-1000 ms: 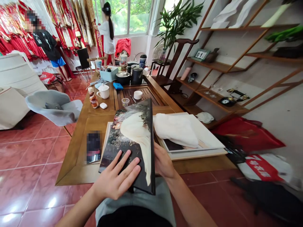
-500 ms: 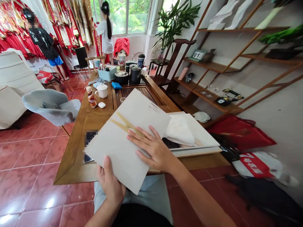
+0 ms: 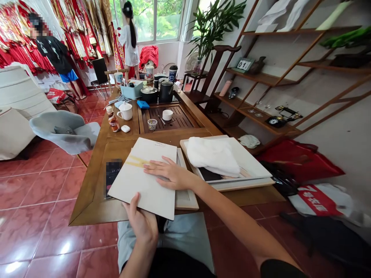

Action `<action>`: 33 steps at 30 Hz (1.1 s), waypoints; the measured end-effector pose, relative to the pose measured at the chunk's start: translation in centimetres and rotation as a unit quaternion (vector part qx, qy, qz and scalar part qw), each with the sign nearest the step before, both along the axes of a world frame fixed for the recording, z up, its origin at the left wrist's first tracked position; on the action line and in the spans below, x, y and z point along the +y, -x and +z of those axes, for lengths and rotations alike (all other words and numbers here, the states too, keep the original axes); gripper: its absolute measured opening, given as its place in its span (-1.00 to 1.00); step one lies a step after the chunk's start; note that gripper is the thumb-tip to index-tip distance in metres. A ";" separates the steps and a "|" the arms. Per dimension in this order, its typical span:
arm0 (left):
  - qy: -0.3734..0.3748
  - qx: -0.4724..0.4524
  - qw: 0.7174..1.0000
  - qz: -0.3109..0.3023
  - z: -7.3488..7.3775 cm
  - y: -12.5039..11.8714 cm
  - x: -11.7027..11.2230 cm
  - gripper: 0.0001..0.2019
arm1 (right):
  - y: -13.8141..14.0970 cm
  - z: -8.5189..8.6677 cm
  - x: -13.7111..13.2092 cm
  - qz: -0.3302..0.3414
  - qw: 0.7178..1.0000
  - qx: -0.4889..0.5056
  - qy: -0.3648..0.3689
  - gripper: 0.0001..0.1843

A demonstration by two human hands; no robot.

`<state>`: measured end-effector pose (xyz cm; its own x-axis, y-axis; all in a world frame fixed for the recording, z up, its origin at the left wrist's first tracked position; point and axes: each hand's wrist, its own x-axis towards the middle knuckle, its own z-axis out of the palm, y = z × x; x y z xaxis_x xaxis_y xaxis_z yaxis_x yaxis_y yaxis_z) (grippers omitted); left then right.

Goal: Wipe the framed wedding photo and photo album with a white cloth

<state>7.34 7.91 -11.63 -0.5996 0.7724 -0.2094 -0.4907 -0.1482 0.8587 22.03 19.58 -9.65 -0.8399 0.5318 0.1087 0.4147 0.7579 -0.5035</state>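
Observation:
A stiff off-white board (image 3: 150, 193) with a tan Y-shaped mark and small print along its far edge is tilted over the table. My left hand (image 3: 143, 220) grips its near edge, thumb on top and the other fingers underneath. Flat on the board's upper face, beside the tan mark, lies my right hand (image 3: 171, 173) with its fingers stretched out. Partly hidden beneath the board is a pale wooden-edged frame (image 3: 187, 200). A phone (image 3: 112, 173) lies left of the board. To the right, a folded white cloth (image 3: 213, 154) rests on flat framed panels (image 3: 252, 170).
On the wooden table (image 3: 95, 193) stand a white teapot (image 3: 125, 111), a brown-labelled bottle (image 3: 112, 119), a small white cup (image 3: 167, 114) and a black kettle (image 3: 165, 91). A grey chair (image 3: 62, 131) stands left, shelves (image 3: 261, 81) right. Two people are at the garment racks.
The board has been lowered and turned to lie flatter, uncovering the tea tray's cups and the frame beneath. My right hand has moved slightly left with it, still flat on top.

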 end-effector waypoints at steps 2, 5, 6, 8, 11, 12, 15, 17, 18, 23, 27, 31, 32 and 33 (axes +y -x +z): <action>0.001 0.025 1.000 -0.013 -0.6 -0.2 0.1 -0.36 | 0.0 -0.2 0.3 0.005 1.000 -0.002 0.006 -0.42; 0.004 0.045 0.998 -0.032 -1.1 -0.5 -0.3 -0.38 | -0.3 -0.5 0.4 0.006 1.000 -0.005 0.013 -0.41; 0.005 0.045 0.998 -0.037 -1.2 -0.6 -0.5 -0.39 | -0.3 -0.5 0.3 0.006 1.000 -0.004 0.014 -0.41; 0.007 0.047 0.998 -0.044 -1.3 -0.7 -1.2 -0.42 | -0.6 -0.6 0.2 0.006 1.000 0.000 0.018 -0.41; 0.032 0.056 0.997 -0.044 -1.6 -0.1 -2.4 -0.51 | -1.0 -0.8 0.0 0.007 1.000 0.003 0.026 -0.41; 0.046 0.050 0.997 -0.042 -1.8 0.3 -2.9 -0.55 | -1.2 -0.8 0.0 0.007 1.000 0.005 0.030 -0.41; 0.074 0.036 0.995 -0.064 -2.5 2.0 -4.2 -0.59 | -1.7 -1.1 0.1 0.008 0.999 0.016 0.033 -0.44; 0.094 0.058 0.989 -0.096 -3.0 3.2 -4.9 -0.53 | -2.1 -1.3 0.2 0.011 0.999 0.022 0.030 -0.44; 0.104 0.077 0.985 -0.116 -3.2 3.7 -5.2 -0.51 | -2.2 -1.4 0.2 0.015 0.999 0.024 0.028 -0.44; 0.147 0.142 0.964 -0.172 -3.8 4.8 -5.8 -0.53 | -2.4 -2.1 0.5 0.024 1.000 0.011 0.010 -0.40; 0.140 0.110 0.964 -0.195 -3.6 4.5 -5.4 -0.54 | -2.3 -2.1 0.5 0.024 1.000 0.000 -0.005 -0.41; 0.168 0.089 0.926 -0.326 -3.0 4.9 -6.2 -0.48 | -4.0 -0.6 -0.7 -0.034 0.994 0.039 -0.097 -0.45; 0.183 0.093 0.899 -0.387 -2.6 5.3 -6.6 -0.44 | -4.9 -0.1 -1.2 -0.074 0.986 0.056 -0.136 -0.47; 0.189 0.102 0.865 -0.453 -2.1 5.8 -7.1 -0.40 | -6.0 0.3 -1.5 -0.124 0.974 0.070 -0.179 -0.48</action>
